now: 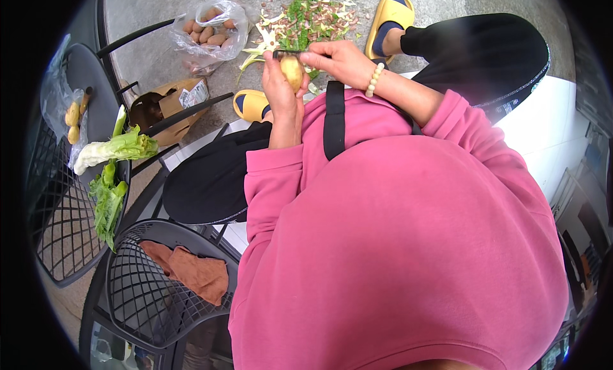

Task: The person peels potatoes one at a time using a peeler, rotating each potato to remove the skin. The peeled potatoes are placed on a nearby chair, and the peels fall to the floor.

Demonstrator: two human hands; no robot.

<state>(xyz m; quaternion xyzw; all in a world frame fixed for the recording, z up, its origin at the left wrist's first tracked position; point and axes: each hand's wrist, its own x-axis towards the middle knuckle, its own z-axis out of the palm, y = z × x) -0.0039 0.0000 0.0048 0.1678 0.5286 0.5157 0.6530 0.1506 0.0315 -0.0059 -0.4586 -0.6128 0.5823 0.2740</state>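
A pale yellow potato (292, 73), its visible surface peeled, rests in my left hand (280, 92), with the fingers curled round its lower side. My right hand (335, 58) grips a dark-handled vegetable peeler (286, 54), whose head lies across the top end of the potato. Below my hands, a heap of peelings and leafy scraps (311, 23) is scattered on the grey floor. Left of the heap, a clear plastic bag (234, 37) stands with several unpeeled potatoes (208, 34) inside.
On a dark chair (81, 68) at left lie a celtuce stem (112, 149), green leaves (109, 202) and a plastic bag with peeled pieces (73, 116). A brown paper bag (170, 111) stands beside it. Another chair (158, 317) holds a brown cloth (198, 274). Yellow slippers (395, 11) are on my feet.
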